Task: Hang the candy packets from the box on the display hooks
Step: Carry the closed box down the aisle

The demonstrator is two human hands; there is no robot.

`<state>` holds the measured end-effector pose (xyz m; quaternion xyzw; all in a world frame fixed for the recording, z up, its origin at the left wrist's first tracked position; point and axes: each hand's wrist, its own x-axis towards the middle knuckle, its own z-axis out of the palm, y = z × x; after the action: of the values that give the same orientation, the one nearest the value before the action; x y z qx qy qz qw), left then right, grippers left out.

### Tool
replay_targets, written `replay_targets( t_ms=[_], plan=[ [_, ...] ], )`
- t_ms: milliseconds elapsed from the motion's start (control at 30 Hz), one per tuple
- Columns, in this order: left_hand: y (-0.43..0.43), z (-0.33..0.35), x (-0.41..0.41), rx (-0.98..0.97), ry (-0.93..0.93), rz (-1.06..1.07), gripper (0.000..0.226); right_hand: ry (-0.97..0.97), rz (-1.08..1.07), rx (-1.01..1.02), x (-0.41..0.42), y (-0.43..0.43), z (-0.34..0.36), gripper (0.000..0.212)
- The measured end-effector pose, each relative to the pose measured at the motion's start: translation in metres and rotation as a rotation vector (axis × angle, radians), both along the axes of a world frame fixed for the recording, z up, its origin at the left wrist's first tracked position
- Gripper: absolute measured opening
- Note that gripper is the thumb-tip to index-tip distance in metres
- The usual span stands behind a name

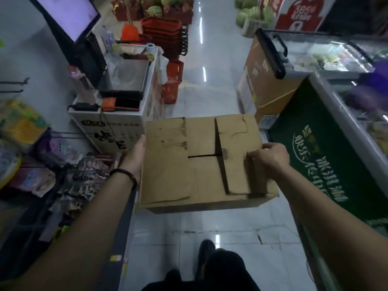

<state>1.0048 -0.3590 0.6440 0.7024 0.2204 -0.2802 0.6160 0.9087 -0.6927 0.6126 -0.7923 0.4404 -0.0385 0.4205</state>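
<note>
A closed cardboard box (201,162) is carried above the shop floor (210,227), flaps folded shut, so no candy packets show. The left hand (136,153) presses flat against the box's left side. The right hand (270,159) curls over its right flap to steady it. Display hooks (19,81) stand to the left.

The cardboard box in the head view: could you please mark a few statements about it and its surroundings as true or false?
1. The cardboard box has its top flaps folded shut. True.
2. The left hand and right hand both touch the box. True.
3. The right hand holds a candy packet. False: its fingers grip only the box's top.
4. The left wrist is bare. False: it wears a dark bracelet.
5. Red baskets are stacked beyond the box. True.
</note>
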Motion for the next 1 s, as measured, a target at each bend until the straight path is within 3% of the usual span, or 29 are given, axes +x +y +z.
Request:
replay_targets(
  t_ms=[133,267,367,700,833,1000],
  plan=[
    [-0.053,0.004,0.092,0.010,-0.038,-0.014,0.061,-0.041,-0.017,0.039,0.077,-0.049,-0.008,0.019],
    [-0.102,0.014,0.175,-0.016,-0.044,0.030,0.067,-0.063,-0.012,0.090,0.159,-0.099,-0.013,0.042],
    [-0.129,0.003,0.247,0.028,-0.036,0.053,0.073,-0.057,-0.006,0.135,0.220,-0.136,-0.012,0.045],
    [-0.217,-0.008,0.459,0.061,-0.028,0.059,0.053,0.009,0.032,0.136,0.445,-0.237,-0.022,0.055],
    [-0.239,-0.039,0.572,0.060,0.009,0.042,0.091,-0.020,-0.004,0.100,0.533,-0.267,-0.015,0.059],
    [-0.292,-0.031,0.687,0.076,-0.093,0.009,0.078,-0.001,-0.037,0.106,0.635,-0.315,-0.009,0.057]
  ],
)
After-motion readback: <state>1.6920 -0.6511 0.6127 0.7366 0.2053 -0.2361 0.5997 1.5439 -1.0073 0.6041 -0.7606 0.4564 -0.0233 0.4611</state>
